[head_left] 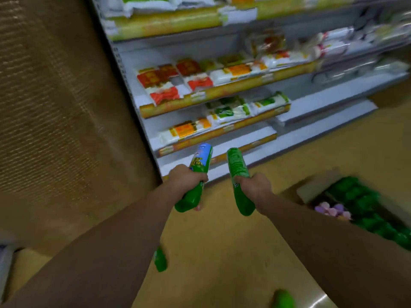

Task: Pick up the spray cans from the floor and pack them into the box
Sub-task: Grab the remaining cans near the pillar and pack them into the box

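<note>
My left hand (185, 180) grips a green spray can (195, 174) with a blue top end, held out in front of me. My right hand (255, 188) grips a second green spray can (239, 174), parallel to the first. Both cans hang in the air above the yellow floor. To the right stands an open cardboard box (315, 185) holding several green cans and a few with pink-purple caps. Another green can (160, 260) lies on the floor under my left forearm. One more green can (282, 298) sits at the bottom edge. The picture is blurred.
A shop shelving unit (222, 130) with packaged goods runs across the back, its base close behind my hands. A tall brown cardboard wall (55, 107) fills the left side. Yellow floor (222, 241) stretches between my arms and toward the box.
</note>
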Tool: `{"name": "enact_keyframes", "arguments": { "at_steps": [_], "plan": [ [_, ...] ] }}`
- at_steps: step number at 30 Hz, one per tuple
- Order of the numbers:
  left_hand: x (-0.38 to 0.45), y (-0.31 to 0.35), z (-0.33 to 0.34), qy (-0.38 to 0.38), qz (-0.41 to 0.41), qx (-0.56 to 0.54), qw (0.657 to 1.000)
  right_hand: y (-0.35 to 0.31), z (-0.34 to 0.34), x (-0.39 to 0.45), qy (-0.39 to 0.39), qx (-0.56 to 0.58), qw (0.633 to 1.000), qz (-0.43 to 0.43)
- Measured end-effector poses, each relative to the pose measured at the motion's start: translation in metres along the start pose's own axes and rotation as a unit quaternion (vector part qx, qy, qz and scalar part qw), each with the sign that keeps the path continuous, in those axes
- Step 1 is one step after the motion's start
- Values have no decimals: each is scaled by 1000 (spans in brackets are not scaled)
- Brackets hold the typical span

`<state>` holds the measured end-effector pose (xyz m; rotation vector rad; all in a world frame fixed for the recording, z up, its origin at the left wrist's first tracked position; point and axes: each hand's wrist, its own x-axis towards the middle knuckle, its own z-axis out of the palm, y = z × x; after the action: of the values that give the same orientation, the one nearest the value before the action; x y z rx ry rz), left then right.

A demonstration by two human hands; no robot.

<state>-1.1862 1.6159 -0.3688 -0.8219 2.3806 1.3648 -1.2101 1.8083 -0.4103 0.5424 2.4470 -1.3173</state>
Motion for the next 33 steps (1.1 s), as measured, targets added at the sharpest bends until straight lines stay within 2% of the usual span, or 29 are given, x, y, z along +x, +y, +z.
{"name": "enact_keyframes", "arguments": {
  "at_steps": [7,11,19,24,33],
  "plan": [
    [-14,105,145,-89,80,35,992,70,-142,38,86,107,988,76],
    [-27,154,244,-124,105,82,983,122,-224,59,145,127,974,116],
    [-50,242,415,-186,147,166,957,209,-368,103,186,172,951,176],
    [-50,288,501,-227,158,195,941,250,-431,126,209,194,929,234],
    [-2,374,639,-322,185,279,886,301,-515,208,226,309,869,314]
  ]
}}
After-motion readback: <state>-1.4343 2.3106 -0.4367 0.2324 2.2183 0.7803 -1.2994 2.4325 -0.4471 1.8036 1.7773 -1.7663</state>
